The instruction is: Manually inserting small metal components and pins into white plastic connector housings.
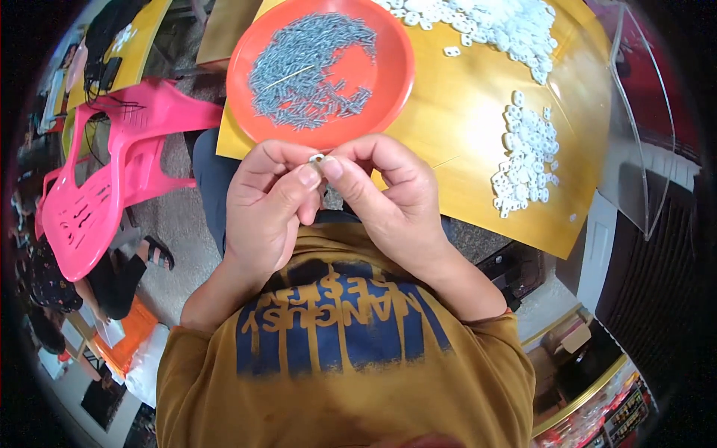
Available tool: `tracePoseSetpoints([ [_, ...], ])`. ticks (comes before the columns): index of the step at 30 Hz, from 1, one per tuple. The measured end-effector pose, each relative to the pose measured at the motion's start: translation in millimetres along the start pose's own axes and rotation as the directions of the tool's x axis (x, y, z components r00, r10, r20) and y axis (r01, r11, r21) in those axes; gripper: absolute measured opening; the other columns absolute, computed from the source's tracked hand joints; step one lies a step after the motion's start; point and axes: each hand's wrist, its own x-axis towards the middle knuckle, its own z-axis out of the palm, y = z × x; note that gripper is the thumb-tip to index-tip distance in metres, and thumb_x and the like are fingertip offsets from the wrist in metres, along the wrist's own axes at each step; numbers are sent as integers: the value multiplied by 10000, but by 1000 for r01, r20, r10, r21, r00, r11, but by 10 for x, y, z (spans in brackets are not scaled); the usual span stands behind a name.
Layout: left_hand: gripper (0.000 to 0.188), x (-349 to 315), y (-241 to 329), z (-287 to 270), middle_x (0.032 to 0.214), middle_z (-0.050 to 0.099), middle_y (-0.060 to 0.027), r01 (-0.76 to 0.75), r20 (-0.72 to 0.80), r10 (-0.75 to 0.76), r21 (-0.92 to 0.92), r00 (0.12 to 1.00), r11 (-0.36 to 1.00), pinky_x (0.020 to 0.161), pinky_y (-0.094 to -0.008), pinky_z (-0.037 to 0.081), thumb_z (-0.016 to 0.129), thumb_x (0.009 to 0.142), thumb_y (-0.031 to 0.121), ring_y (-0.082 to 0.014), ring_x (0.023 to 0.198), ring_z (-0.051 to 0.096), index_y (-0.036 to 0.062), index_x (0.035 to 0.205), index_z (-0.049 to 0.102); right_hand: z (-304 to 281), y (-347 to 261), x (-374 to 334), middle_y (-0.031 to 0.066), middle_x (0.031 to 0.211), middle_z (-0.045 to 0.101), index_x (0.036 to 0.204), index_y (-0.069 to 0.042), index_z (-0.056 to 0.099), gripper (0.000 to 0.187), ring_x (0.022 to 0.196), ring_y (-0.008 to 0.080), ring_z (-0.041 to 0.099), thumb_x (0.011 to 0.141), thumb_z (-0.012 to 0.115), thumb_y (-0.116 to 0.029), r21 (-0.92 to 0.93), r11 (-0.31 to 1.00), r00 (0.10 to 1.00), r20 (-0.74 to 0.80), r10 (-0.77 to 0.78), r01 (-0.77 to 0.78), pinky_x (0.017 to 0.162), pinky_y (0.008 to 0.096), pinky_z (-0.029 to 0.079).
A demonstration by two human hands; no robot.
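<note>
My left hand (265,201) and my right hand (392,198) meet in front of my chest, at the table's near edge. Thumbs and fingertips of both pinch a small white plastic piece (317,158), mostly covered by the fingers. A hole seems to show at its top; whether a screw sits in it I cannot tell. Just beyond the hands, a round red tray (399,82) holds a heap of small grey metal screws (310,45), with a thin pale stick (287,78) lying on them.
On the yellow table (441,97), white two-holed plastic pieces lie in a large pile (500,26) at the back and a smaller pile (526,157) at right. A pink plastic chair (112,164) stands left. Another person's sandalled foot (159,252) shows at far left.
</note>
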Motion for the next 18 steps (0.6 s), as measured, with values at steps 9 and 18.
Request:
tracePoseSetpoints([
  [9, 76, 108, -14, 130, 746, 546, -44, 105, -89, -112, -83, 990, 991, 503, -201, 334, 536, 800, 39, -63, 511, 403, 30, 874, 527, -497, -261, 25, 19, 781, 564, 882, 8, 576, 140, 695, 69, 484, 775, 602, -78, -614, 776, 924, -201, -326, 140, 633, 202, 402],
  [18, 79, 80, -17, 130, 750, 547, -41, 133, -101, -141, -82, 985, 988, 500, -205, 329, 536, 798, 37, -64, 518, 408, 33, 876, 529, -1548, -682, 237, 121, 775, 585, 886, 18, 596, 240, 711, 217, 544, 767, 576, -190, -974, -108, 863, -124, -490, -201, 631, 310, 434],
])
